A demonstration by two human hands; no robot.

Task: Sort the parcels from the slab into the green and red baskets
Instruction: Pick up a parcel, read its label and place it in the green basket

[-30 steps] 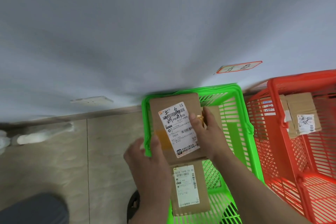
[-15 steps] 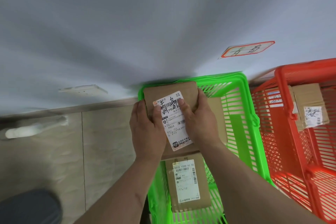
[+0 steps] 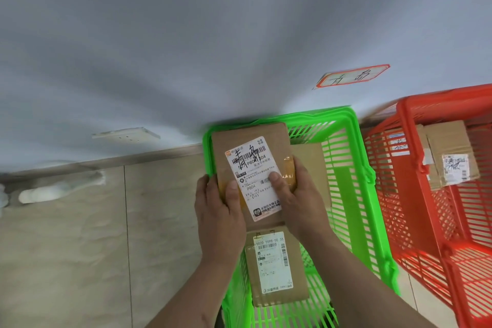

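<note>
A brown cardboard parcel (image 3: 247,141) with a white shipping label and black handwriting is over the far-left corner of the green basket (image 3: 356,168). My left hand (image 3: 218,210) grips its left edge, thumb on top. My right hand (image 3: 298,202) grips its right edge, thumb on the label. Below it in the green basket lies a second labelled parcel (image 3: 274,269), and another brown parcel (image 3: 311,168) lies behind my right hand. The red basket (image 3: 415,194) on the right holds a taped parcel (image 3: 450,154).
Both baskets stand on a beige tiled floor (image 3: 80,247) against a grey-white wall. A red-bordered handwritten sign (image 3: 351,77) is stuck on the wall above the baskets. A white wall socket plate (image 3: 125,133) is to the left.
My left hand came up to the parcel's left edge, and both hands then slid back toward its near end. The view has shifted slightly down and left.
</note>
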